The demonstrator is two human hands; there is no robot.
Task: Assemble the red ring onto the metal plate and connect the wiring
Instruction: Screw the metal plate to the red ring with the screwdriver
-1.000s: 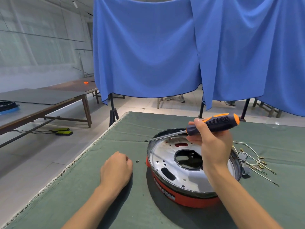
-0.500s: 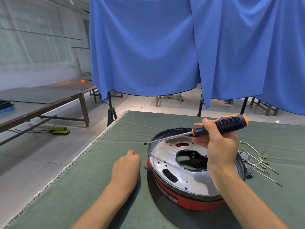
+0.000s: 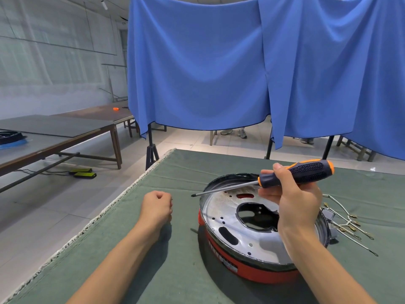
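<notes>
A shiny metal plate (image 3: 252, 244) with a large centre hole sits inside a red ring (image 3: 254, 275) on the green cloth. My right hand (image 3: 293, 198) hovers over the plate and grips the black-and-orange handle of a screwdriver (image 3: 306, 172). Its shaft points left, with the tip past the plate's rim. My left hand (image 3: 156, 206) is left of the ring, just above the cloth, fingers curled into a loose fist. Its fingertips are hidden and I see nothing in it. A bundle of wires (image 3: 346, 224) with metal terminals lies right of the ring.
A small dark bit (image 3: 192, 230) lies on the cloth by the ring's left side. The green-covered table (image 3: 175, 270) has its frayed left edge near my left arm. Blue curtains (image 3: 197, 73) hang on stands behind the table. Long tables (image 3: 54, 137) stand at far left.
My left hand slid right over the small screw beside the ring, then curled into a fist and lifted slightly. My right hand held the screwdriver almost still over the plate.
</notes>
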